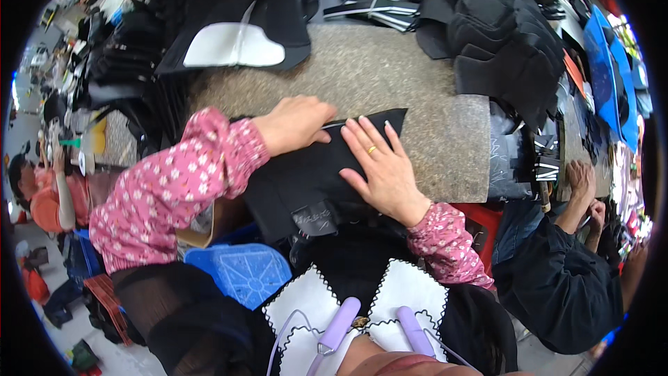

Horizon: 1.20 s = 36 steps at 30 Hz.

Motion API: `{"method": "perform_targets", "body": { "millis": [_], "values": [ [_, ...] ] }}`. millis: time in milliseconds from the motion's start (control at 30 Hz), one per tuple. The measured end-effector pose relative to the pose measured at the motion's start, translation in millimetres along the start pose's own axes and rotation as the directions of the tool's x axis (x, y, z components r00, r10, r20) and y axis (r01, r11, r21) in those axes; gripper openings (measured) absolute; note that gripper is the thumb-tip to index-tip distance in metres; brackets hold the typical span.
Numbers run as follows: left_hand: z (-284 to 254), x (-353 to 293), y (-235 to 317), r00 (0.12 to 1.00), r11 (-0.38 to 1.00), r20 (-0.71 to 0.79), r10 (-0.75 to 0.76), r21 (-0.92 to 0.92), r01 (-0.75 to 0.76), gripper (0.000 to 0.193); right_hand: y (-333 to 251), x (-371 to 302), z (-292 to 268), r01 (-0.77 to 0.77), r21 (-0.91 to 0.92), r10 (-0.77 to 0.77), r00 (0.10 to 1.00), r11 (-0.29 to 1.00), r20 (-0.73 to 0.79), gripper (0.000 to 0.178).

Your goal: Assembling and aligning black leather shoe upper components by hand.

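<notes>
A black piece of flat sheet material (pixel 299 177) lies over the front edge of the worktable, partly hanging toward my lap. My left hand (pixel 296 124) has its fingers curled over the far edge of this piece, thumb bent in beside a thin pale line. Flat on the piece, just to the right, my right hand (pixel 381 167) lies with fingers stretched out and a ring on one of them. A small dark label-like patch (pixel 314 218) with light marks shows near the piece's lower edge. What lies under my left fingers is hidden.
Beyond my hands, a white shaped piece (pixel 233 45) rests on black sheets. Stacked black cut pieces (pixel 497 35) stand back right, near tied black-and-white strips (pixel 379 5). A blue plastic stool (pixel 240 271) is at lower left. Co-workers sit left (pixel 52 198) and right (pixel 563 278).
</notes>
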<state>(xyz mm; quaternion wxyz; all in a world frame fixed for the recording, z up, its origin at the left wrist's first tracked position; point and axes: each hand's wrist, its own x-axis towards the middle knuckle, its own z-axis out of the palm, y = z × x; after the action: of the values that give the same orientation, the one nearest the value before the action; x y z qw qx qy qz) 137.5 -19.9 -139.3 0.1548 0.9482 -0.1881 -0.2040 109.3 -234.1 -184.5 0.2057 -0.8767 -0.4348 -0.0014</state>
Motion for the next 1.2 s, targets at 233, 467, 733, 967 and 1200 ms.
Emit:
{"method": "perform_targets", "body": {
  "millis": [233,467,733,967,1200],
  "values": [
    [5,-10,1,0.999,1.0,-0.036,-0.003,0.012,0.004,0.026,9,-5,7,-0.1,-0.009,0.098,0.985,0.995,-0.139,0.064],
    [10,-32,19,0.993,0.954,-0.072,-0.095,0.277,0.111,0.038,12,-13,11,-0.286,-0.043,0.266,0.93,0.957,-0.254,0.072],
    [35,15,9,0.818,0.996,-0.574,-0.024,0.061,0.072,0.046,-15,-20,-44,-0.193,-0.234,0.12,0.949,0.953,-0.292,0.078],
    [61,32,4,0.674,0.989,-0.738,-0.022,0.082,0.123,0.039,-25,-16,19,0.126,-0.079,-0.128,0.991,0.989,-0.029,0.078],
    [56,28,6,0.679,0.993,-0.734,0.025,0.098,0.069,0.039,-30,-46,5,0.191,0.029,-0.191,0.982,0.981,0.003,0.073]
  ]
}}
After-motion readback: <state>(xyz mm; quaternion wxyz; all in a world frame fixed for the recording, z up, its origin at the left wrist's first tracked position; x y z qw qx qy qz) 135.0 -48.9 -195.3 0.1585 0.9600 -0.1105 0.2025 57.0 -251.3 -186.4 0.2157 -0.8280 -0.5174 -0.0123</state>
